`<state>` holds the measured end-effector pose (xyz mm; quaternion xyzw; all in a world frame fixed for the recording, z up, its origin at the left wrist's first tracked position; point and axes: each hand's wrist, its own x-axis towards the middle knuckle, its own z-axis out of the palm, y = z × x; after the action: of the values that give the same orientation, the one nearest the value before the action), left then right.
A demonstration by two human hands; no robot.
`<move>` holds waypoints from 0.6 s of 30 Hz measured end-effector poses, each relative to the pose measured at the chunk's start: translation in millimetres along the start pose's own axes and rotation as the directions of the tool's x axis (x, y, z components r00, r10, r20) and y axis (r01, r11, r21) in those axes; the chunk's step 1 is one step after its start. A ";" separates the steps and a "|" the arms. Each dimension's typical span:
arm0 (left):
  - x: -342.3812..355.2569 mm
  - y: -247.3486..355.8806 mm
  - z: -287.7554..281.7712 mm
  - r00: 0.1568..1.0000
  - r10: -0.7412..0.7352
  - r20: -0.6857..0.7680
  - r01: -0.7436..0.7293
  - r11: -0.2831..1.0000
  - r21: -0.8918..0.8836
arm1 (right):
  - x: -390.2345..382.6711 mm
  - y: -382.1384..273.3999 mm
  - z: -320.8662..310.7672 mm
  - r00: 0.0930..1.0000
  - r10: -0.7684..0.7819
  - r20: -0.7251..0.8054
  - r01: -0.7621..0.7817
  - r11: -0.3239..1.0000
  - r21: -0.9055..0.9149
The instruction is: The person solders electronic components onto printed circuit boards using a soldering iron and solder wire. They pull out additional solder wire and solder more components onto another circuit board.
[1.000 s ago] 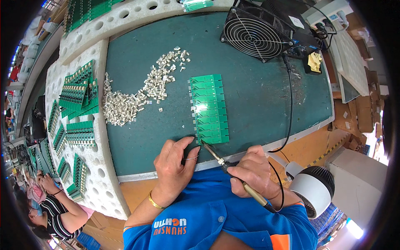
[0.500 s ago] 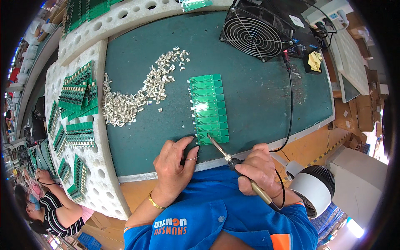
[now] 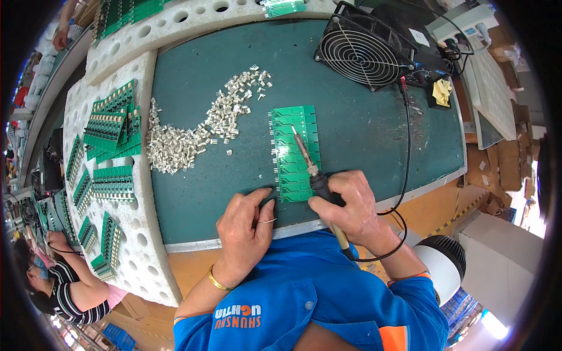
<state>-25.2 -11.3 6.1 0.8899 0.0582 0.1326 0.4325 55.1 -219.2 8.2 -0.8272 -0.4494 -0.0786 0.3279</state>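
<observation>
Two hands work over a dark green surface (image 3: 363, 134) that carries everything here. A green panel of small circuit boards (image 3: 295, 153) lies flat near its front edge, long side running away from the person, with pale rows of contacts along its left side.

Soldering looks to be the step in hand: the right hand (image 3: 349, 205) is clenched around the handle of a soldering iron (image 3: 309, 165), whose thin tip slants up and left over the middle of the panel, apparently on or just above one board. The left hand (image 3: 249, 225) rests on the surface just beside the panel's near left corner, fingers curled loosely and pinching a thin strand of solder wire (image 3: 268, 220); the wire's free end is too fine to trace.

As a judgement, the next move calls for bringing wire and tip together at one contact while the panel stays still.

A loose heap of small silvery metal parts (image 3: 196, 131) sprawls to the panel's left, well apart from both hands. A black fan (image 3: 366, 52) stands at the far right.
</observation>
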 end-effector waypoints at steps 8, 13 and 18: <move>10.0 -2.6 -3.7 0.995 -0.090 0.033 0.093 0.988 -0.120 | 7.1 2.0 -0.4 0.995 -0.090 0.035 0.093 0.993 -0.069; 16.7 -0.4 -7.8 0.927 -0.267 0.262 0.346 0.880 -0.326 | 9.2 3.1 -1.6 0.993 -0.103 -0.052 0.099 0.993 -0.064; 24.6 7.8 -13.9 0.803 -0.335 0.493 0.595 0.498 -0.631 | 9.7 6.9 -0.3 0.989 -0.118 -0.091 0.114 0.992 -0.050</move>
<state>-5.8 -0.3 25.1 0.5806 0.1697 -0.1184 0.7874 66.3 -215.3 9.3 -0.8023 -0.4791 -0.1462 0.3248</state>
